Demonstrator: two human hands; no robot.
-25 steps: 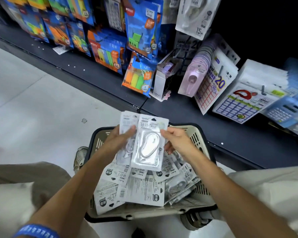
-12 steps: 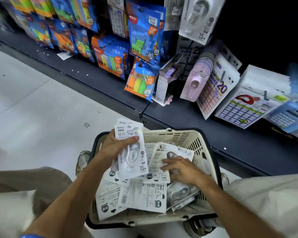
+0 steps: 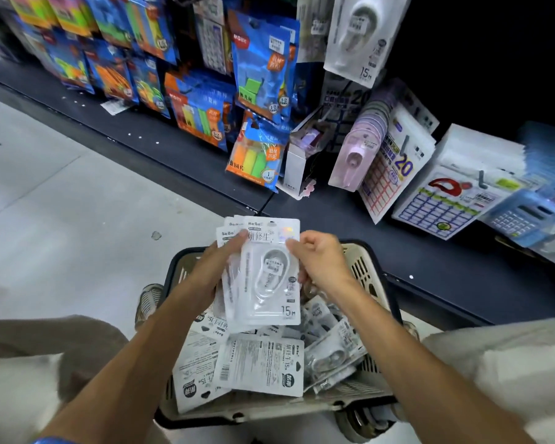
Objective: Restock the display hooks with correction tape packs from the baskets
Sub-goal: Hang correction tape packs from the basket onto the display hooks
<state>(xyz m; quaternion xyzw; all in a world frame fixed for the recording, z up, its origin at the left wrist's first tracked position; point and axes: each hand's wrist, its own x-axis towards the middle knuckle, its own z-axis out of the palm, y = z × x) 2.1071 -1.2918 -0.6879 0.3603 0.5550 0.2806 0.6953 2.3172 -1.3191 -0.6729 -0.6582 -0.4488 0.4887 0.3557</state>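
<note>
A small stack of correction tape packs (image 3: 263,277) is held upright above the basket (image 3: 370,274), the front pack facing the camera with its "15m" label at the lower right. The left hand (image 3: 217,267) grips the stack from the left, thumb across the front near the top; the right hand (image 3: 322,264) pinches the front pack's right edge with curled fingers. Below, the basket holds many more loose packs (image 3: 260,366), most lying back side up. Beyond it runs a dark shelf base (image 3: 430,251), with blue sticky-note packs (image 3: 260,78), a lilac tape pack (image 3: 354,158) and label sheets (image 3: 394,168) hanging above, and a matching white tape pack (image 3: 362,36) on a higher hook. Nothing lies between the stack and that display. Half a second ago the right hand was down among the basket's packs while the left held the stack alone; now the right has come up with another pack at the stack's front.
</note>
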